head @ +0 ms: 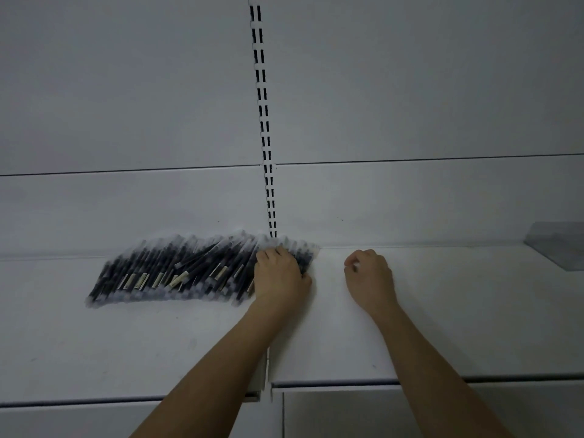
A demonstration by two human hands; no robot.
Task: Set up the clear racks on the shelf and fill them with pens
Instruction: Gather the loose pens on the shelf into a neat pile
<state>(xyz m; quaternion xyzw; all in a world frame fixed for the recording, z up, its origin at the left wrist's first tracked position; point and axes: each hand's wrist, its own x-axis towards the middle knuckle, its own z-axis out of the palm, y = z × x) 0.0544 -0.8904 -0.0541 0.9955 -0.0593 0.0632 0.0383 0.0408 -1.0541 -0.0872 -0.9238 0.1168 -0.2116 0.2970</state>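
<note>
Both forearms reach over the white shelf point(442, 327). Left hand point(279, 276) grips the right end of the black pens point(177, 270); right hand point(369, 279) curls empty beside. Clear rack point(559, 248) sits far right.

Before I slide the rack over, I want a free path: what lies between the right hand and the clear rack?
Only bare shelf between the right hand and the clear rack, per the head view.
</note>
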